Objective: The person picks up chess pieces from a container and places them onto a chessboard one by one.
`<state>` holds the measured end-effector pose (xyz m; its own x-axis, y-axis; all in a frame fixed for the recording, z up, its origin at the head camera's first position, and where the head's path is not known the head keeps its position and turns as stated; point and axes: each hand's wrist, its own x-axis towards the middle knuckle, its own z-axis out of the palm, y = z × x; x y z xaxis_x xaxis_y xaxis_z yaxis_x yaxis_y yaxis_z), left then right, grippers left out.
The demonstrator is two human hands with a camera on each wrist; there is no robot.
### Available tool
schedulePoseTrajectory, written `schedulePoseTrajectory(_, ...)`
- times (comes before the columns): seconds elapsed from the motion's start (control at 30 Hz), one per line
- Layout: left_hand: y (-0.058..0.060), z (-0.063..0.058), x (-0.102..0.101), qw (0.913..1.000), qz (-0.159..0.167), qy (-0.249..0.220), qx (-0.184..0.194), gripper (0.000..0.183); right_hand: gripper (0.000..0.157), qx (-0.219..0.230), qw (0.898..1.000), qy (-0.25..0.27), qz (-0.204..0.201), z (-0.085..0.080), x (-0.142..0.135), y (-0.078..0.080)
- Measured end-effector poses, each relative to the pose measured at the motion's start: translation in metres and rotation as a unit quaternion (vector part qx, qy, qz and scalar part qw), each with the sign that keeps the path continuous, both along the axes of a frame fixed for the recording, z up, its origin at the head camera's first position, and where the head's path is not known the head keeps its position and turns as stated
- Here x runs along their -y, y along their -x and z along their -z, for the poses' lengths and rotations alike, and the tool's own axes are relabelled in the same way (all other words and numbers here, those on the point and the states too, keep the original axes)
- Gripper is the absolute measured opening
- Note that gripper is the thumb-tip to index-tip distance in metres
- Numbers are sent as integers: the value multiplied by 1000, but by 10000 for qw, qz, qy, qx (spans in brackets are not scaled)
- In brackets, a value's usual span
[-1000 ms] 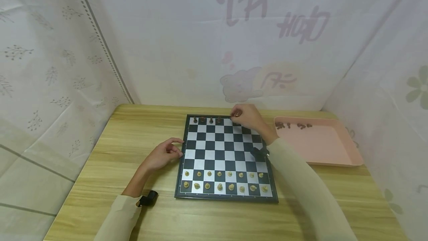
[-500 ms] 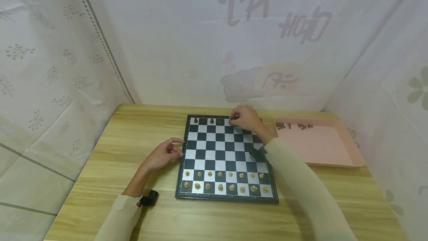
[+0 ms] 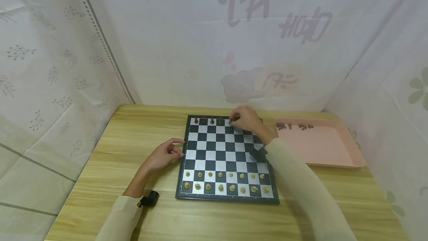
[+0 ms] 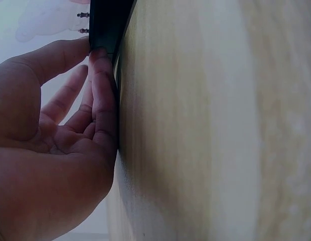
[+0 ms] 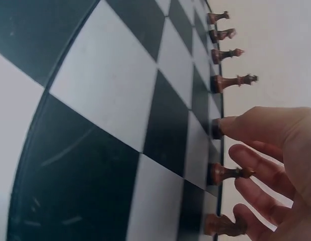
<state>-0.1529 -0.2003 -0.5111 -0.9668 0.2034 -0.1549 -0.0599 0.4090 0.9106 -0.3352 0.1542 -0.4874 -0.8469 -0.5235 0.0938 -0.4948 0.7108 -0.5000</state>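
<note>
A black-and-white chessboard (image 3: pixel 220 146) lies on the wooden table. At its far edge my right hand (image 3: pixel 247 118) pinches a brown chess piece (image 5: pixel 217 129), whose dark base shows at the board in the right wrist view while the fingers hide its upper part. On one side of it stands a crowned brown piece (image 5: pixel 233 82). On the other stand a brown bishop (image 5: pixel 228 172) and a brown knight (image 5: pixel 224 225), close under the other fingers. My left hand (image 3: pixel 162 155) touches the board's left edge with its fingertips and holds no piece.
Two rows of cream chess pieces (image 3: pixel 220 187) stand on the board's near side. Right of the board is a pink tray (image 3: pixel 326 146) with several brown pieces (image 3: pixel 302 126) near its far wall. A pale printed cloth (image 3: pixel 174 47) hangs behind the table.
My right hand has shifted slightly left and nearer along the far row, then stayed almost still, with the piece on its square. The left hand has kept its place at the board's edge.
</note>
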Motion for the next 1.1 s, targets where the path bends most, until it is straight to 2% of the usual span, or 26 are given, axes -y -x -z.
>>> schedulePoseTrajectory(0.23, 1, 0, 0, 10000, -23, 86, 39, 44, 31, 188, 9992, 351, -4, -6, -23, 0)
schedulePoseTrajectory(0.47, 0, 0, -1, 9999, -57, 117, 94, 44, 29, 175, 9980, 583, 174, -17, -63, -8)
schedulePoseTrajectory(0.63, -1, 1, -1, 9998, -80, 176, 86, 43, 23, 55, 9956, 731, 588, -23, -97, -19)
schedulePoseTrajectory(0.9, -2, -1, -1, 9999, -28, 102, -51, 44, 17, 20, 9899, 745, 1208, -15, -152, -28)
schedulePoseTrajectory(1.1, -2, -1, -1, 9999, 14, 92, -87, 45, 18, 229, 9925, 565, 1059, -4, -181, -28)
